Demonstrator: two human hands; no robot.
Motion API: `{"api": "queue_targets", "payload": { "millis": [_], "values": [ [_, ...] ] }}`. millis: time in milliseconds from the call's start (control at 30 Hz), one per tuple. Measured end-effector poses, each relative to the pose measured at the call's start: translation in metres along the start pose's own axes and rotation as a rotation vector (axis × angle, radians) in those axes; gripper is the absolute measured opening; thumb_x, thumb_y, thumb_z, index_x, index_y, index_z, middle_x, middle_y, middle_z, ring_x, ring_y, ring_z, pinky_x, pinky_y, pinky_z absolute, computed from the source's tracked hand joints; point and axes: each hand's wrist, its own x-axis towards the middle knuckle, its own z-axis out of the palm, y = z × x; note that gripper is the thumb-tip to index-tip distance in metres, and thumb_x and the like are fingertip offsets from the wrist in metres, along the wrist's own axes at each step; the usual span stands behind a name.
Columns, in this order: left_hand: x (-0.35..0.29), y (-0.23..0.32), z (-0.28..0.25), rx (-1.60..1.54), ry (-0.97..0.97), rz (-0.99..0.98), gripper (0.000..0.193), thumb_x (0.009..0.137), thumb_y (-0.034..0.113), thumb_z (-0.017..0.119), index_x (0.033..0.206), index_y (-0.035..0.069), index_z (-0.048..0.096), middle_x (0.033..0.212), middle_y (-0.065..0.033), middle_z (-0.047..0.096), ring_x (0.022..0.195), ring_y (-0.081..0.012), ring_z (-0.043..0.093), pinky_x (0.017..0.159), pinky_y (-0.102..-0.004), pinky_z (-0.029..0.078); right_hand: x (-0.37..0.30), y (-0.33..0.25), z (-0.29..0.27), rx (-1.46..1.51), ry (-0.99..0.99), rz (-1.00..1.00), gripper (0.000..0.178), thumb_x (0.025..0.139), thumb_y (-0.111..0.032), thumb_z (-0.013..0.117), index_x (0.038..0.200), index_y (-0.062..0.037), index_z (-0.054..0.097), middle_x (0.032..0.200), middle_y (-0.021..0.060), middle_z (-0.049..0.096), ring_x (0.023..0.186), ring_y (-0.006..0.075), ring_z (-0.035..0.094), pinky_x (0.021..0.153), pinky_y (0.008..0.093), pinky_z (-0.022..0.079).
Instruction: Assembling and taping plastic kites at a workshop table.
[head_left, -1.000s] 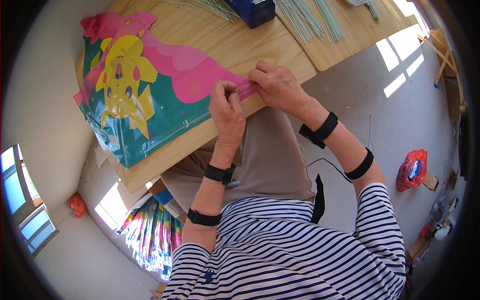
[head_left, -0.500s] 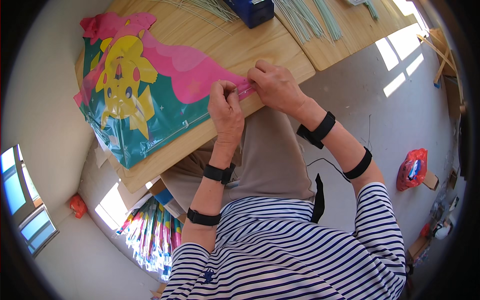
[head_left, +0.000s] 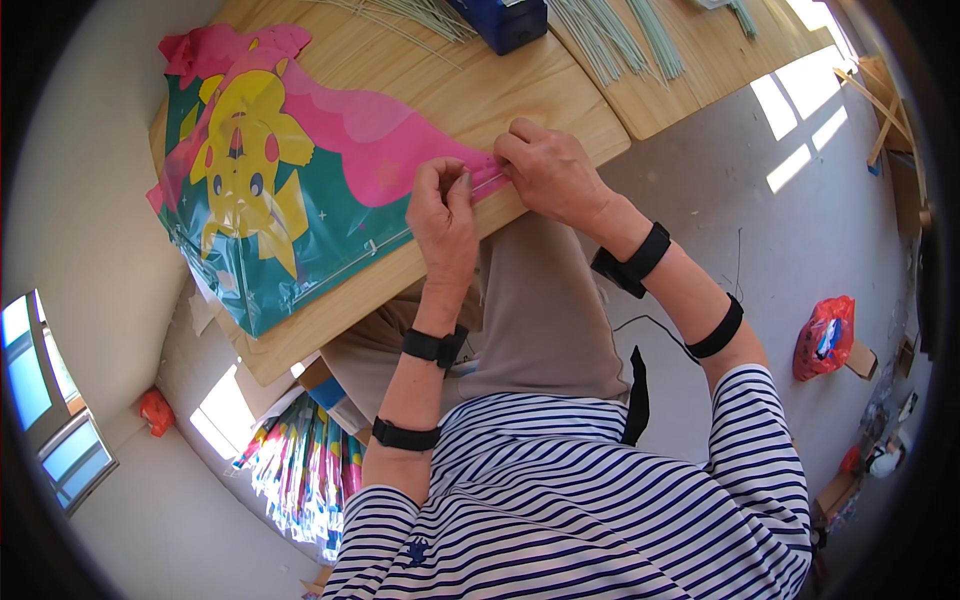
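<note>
No readable text, pale label on blue box, too small

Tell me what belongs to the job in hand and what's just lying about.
In the job:
printed sheet, its corner in the right hand
left hand, at its edge
perhaps the pale sticks

Seemingly just lying about:
red bag on the floor
blue box

Film sheet lies on tabletop, left side; its right corner is at right hand, by near edge. Left hand is just left of right hand. Box sits farther back, sticks either side. Bag on floor, right.
</note>
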Motion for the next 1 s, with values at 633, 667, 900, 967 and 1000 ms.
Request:
{"api": "queue_targets", "payload": {
  "millis": [633, 667, 900, 967, 1000],
  "values": [
    [0.004, 0.011, 0.009, 0.213, -0.039, 0.027, 0.016, 0.085, -0.006, 0.069, 0.095, 0.003, 0.06, 0.084, 0.0004, 0.058, 0.069, -0.0064, 0.05, 0.064, -0.022, 0.046, 0.0, 0.0, 0.0, 0.021, 0.005, 0.01, 0.01, 0.077, -0.001, 0.067, 0.084, -0.0047, 0.061, 0.085, 0.0138, 0.06, 0.077, 0.0376, 0.064, 0.066, 0.046, 0.052],
    [0.004, 0.011, 0.01, 0.217, -0.042, 0.024, 0.016, 0.085, -0.006, 0.069, 0.095, 0.003, 0.06, 0.084, 0.0005, 0.058, 0.068, -0.0063, 0.05, 0.063, -0.022, 0.046, 0.0, 0.001, 0.001, 0.023, 0.004, 0.011, 0.01, 0.077, -0.001, 0.067, 0.084, -0.0047, 0.061, 0.085, 0.0138, 0.06, 0.077, 0.0377, 0.064, 0.066, 0.046, 0.052],
    [0.006, 0.01, 0.009, 0.228, -0.042, 0.027, 0.017, 0.084, -0.006, 0.071, 0.093, 0.002, 0.059, 0.082, 0.0007, 0.057, 0.066, -0.0056, 0.049, 0.061, -0.0218, 0.045, 0.0, 0.0, 0.001, 0.026, -0.003, 0.02, 0.009, 0.077, -0.002, 0.068, 0.084, -0.0047, 0.062, 0.085, 0.0137, 0.06, 0.078, 0.0376, 0.064, 0.067, 0.0457, 0.053],
    [0.007, 0.011, 0.009, 0.242, -0.042, 0.026, 0.017, 0.083, -0.006, 0.07, 0.093, 0.002, 0.059, 0.082, 0.0007, 0.057, 0.066, -0.0055, 0.048, 0.06, -0.0216, 0.044, 0.0, 0.0, 0.001, 0.033, 0.004, 0.019, 0.009, 0.077, -0.002, 0.069, 0.083, -0.0049, 0.062, 0.085, 0.0138, 0.06, 0.078, 0.0374, 0.064, 0.067, 0.0456, 0.053],
    [0.007, 0.012, 0.009, 0.249, -0.042, 0.025, 0.017, 0.083, -0.006, 0.07, 0.093, 0.002, 0.059, 0.082, 0.0007, 0.057, 0.066, -0.0054, 0.048, 0.06, -0.0215, 0.044, 0.0, 0.0, 0.001, 0.056, 0.003, 0.03, 0.009, 0.078, -0.002, 0.068, 0.084, -0.0048, 0.062, 0.085, 0.0139, 0.06, 0.079, 0.0375, 0.064, 0.068, 0.0456, 0.053]
  ]
}}
